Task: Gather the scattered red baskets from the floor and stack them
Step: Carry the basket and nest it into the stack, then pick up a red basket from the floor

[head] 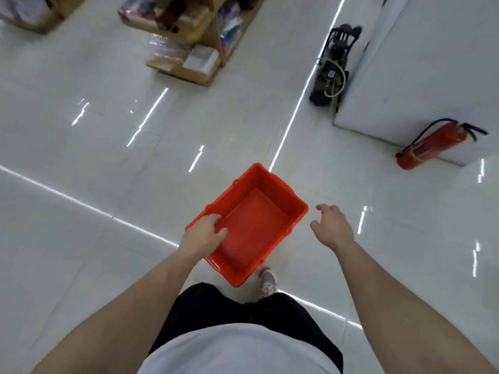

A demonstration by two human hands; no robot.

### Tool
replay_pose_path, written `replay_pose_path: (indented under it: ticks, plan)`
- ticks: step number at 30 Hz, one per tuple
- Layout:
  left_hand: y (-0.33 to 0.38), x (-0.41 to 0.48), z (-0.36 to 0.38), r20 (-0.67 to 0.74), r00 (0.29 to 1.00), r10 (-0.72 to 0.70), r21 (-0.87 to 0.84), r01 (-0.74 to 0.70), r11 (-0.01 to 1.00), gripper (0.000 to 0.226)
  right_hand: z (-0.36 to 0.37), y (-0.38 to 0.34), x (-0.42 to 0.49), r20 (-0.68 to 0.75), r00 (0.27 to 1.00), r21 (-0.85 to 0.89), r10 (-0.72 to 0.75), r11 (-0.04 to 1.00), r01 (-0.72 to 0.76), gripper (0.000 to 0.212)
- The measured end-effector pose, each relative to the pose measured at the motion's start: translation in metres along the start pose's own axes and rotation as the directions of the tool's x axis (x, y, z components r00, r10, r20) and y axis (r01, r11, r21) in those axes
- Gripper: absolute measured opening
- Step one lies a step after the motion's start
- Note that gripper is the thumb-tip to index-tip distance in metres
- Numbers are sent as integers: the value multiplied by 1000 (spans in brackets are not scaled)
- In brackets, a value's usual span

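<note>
**Holding one red basket over the white floor**

Head view: the left hand [205, 233] grips the red basket [253, 220] by the rim of its left long side, with the fingers curled over the edge and into the inside. The basket is carried in front of the person's body, above the floor [81, 163]. It is turned on a slant, so one corner points away and the opposite corner points back at the legs. Its open top faces up, showing a smooth bottom and ribbed walls. The near corner covers part of a light-coloured shoe [267, 283] planted on the tiles below.

The right hand [333, 225] hangs just beside the basket's right side without touching it. Its fingers are loose and slightly spread and hold nothing. Both forearms are bare. Black trousers [229, 306] and a white shirt [237, 349] fill the bottom of the picture.

Further off on the right, a red fire extinguisher [437, 143] leans against the foot of a white block [421, 71]. A dark wheeled object [333, 68] stands against the block's far side. It is blurred and may be a folded hand cart with a cord looped on it. At the top, well apart from the basket, a wooden shelf unit [194, 31] holds wrapped goods and boxes. Long strips of ceiling light reflect off the glossy tiles.
</note>
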State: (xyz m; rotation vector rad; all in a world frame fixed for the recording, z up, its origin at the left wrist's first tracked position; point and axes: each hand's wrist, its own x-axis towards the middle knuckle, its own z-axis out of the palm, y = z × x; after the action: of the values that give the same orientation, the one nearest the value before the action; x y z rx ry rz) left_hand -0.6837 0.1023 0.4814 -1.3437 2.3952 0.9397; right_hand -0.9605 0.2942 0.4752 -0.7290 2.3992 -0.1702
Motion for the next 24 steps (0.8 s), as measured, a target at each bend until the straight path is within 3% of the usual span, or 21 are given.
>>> replay_pose_path:
  ticks: [4,10,17,24]
  plan:
    - [41,9,-5,94,946,311,184,-324,928,58,0,39,-73,-102,979,59,177,983,-172,56]
    - [91,-26,14,328,729,601,340,-684,645,59,43,78,-218,-155,858,275,491,855,-439,63]
    - [116,-141,69,622,457,635,323,-889,323,67,145,93,-413,-22,636,495,772,561,-664,65]
    - [139,-288,163,792,234,563,267,-963,25,69,253,118,-605,83,362,641,929,228,-733,62]
